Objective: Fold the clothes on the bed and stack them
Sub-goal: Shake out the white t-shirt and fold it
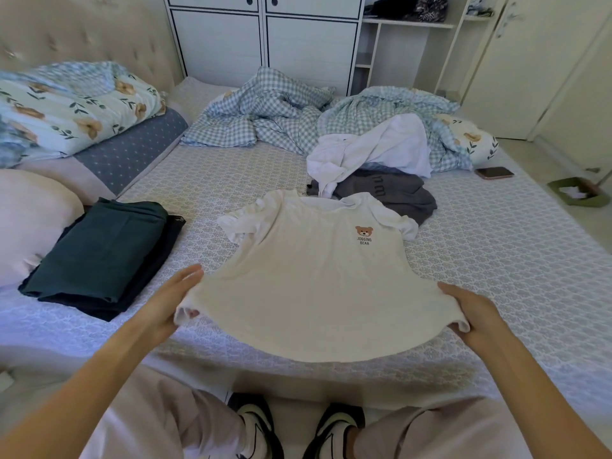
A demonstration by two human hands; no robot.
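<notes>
- In the centre of the frame, a cream T-shirt (311, 279) with a small bear print lies front-up on the bed (496, 260), collar toward the top of the frame and hem toward the bottom.
- Left hand (165, 306) grips the hem corner at lower left, thumb under the cloth and fingers along its edge; right hand (477, 313) pinches the opposite hem corner at lower right, fingers curled round the fabric.
- The hem hangs slightly lifted and taut between the two hands, while the shoulders and both short sleeves rest on the bed.
- The step in hand looks like spreading the shirt flat before folding. To do it well: pull the hem evenly so the body lies without creases, set it down square, then smooth the bunched left-of-frame sleeve before turning the sides in.
- Left of the shirt sits a stack of folded dark clothes (102, 256), green on top; the finished fold likely goes there.
- Just above the collar, a grey garment (397, 197) touches the shirt, with a crumpled white garment (371, 154) over it, both still unfolded.
- Farther up: checked bedding (265, 111), and a phone (495, 172) at right.
</notes>
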